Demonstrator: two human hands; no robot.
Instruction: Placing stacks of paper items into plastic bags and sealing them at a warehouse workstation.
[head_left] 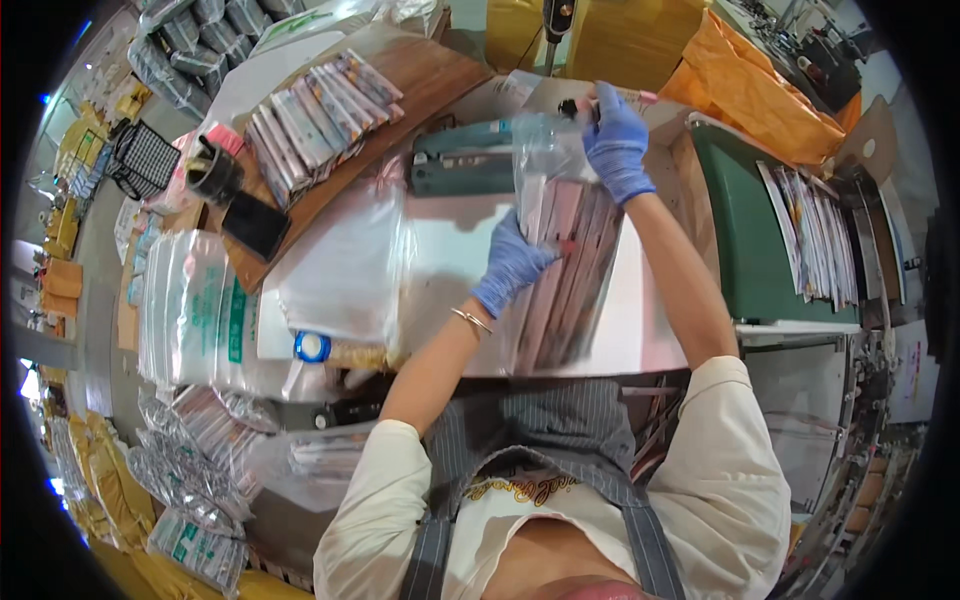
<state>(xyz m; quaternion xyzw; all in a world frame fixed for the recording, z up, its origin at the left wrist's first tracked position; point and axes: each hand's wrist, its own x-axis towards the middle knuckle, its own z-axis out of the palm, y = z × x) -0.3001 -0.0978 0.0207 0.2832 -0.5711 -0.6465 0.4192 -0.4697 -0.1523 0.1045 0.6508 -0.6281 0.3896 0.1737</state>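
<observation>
A: Hands first. What has each got?

B: Both in blue gloves. Left hand is clamped on the left edge of a clear plastic bag, about midway along it. Right hand is pinched shut on the bag's far end, at the open mouth.

A: And the bag's contents?

B: Long flat packets, side by side, lengthwise. The bag runs near to far over the white worktop, in the middle of the scene; I cannot tell if it rests on the surface or is lifted.

A: What is just beyond it?

B: A dark green heat sealer, left of the right hand, its bar close to the bag's far end.

A: Surroundings?

B: Far left, a wooden board with a row of similar packets. Left, a stack of empty clear bags, a black phone, a blue tape roll. Right, a green tray with more packets.
</observation>
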